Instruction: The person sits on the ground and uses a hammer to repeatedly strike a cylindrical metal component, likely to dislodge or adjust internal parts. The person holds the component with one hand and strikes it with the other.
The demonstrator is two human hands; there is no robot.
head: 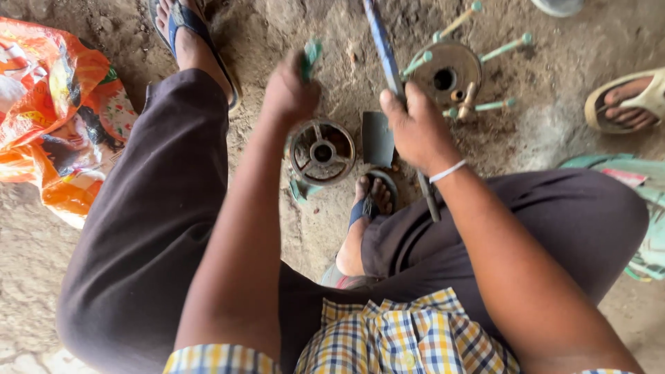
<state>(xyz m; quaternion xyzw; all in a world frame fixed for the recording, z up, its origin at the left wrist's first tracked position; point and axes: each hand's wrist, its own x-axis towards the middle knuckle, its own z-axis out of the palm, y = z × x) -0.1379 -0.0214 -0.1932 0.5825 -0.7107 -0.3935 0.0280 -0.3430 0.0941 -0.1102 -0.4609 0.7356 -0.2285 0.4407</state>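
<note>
Orange printed plastic bag [59, 104], crumpled, lies on the dirt floor [291, 228] at far left, beside the person's bent knee; its top edge is cut off by the frame. Picture and colours show on it; contents not visible.

Left hand [289, 93] is closed in a fist around a small green piece [312, 52], only its tip showing above the knuckles. Just below the fist, a round spoked metal wheel [322, 152] lies flat on the ground, open side up, dusty inside.

Right hand [415, 128] grips a long blue-wrapped rod [383, 48], fingers curled tight; the rod runs off the top edge and its lower end pokes out under the wrist. A dark flat metal plate [377, 138] stands just beside this hand, near a sandalled foot [370, 201].

Behind, a metal disc with green-tipped spokes [450, 73] rests on the ground. Another person's sandalled foot [627, 100] at right edge, partly cut off. Greenish object [644, 208] at right, hard to make out.
</note>
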